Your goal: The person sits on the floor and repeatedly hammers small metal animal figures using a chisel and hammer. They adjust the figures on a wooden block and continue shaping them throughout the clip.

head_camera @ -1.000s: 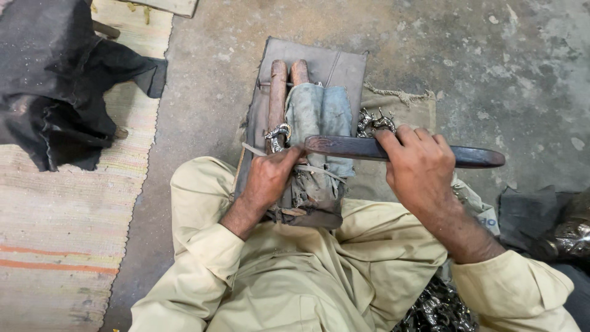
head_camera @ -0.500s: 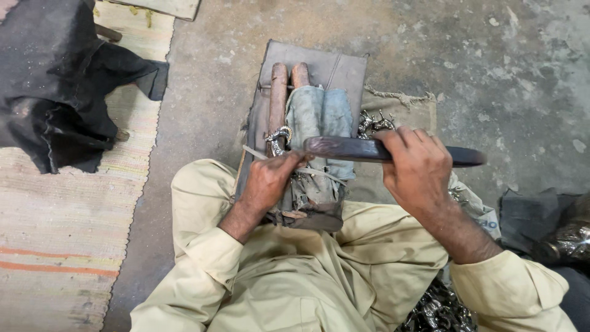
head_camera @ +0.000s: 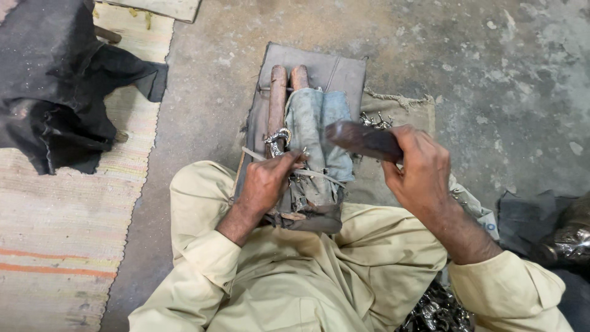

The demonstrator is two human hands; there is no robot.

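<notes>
A small shiny metal piece (head_camera: pixel 278 140) sits on top of a wooden post (head_camera: pixel 276 101), just ahead of the fingertips of the left hand (head_camera: pixel 265 184). The fingers (head_camera: pixel 289 161) of that hand are pinched narrow around a thin pale strip (head_camera: pixel 319 176) that runs across a cloth-wrapped block (head_camera: pixel 316 147), and they press close against the base of the metal piece; whether they actually touch it is hard to tell.

The right hand (head_camera: pixel 421 175) is closed around a dark file (head_camera: pixel 362 140), with its fingers curled tight over the handle end. The file is blurred, flat and dull, and its free end hangs above the right edge of the cloth, well clear of the metal piece.

Two rounded wooden posts stand side by side, worn and brown. The cloth over the block is faded blue-grey, creased and stained. Beneath lies a dark flat board (head_camera: pixel 344 71) on rough sacking (head_camera: pixel 402 104), with a few bright metal bits (head_camera: pixel 375 120) scattered on the sacking. The floor (head_camera: pixel 479 74) is bare, pitted concrete.

The left forearm reaches forward from the lap with the wrist bent down. The right forearm comes in from the right, wrist raised, palm facing left. Both sleeves are pale khaki. A striped woven mat (head_camera: pixel 61 209) and a heap of black cloth (head_camera: pixel 55 80) lie to the left.
</notes>
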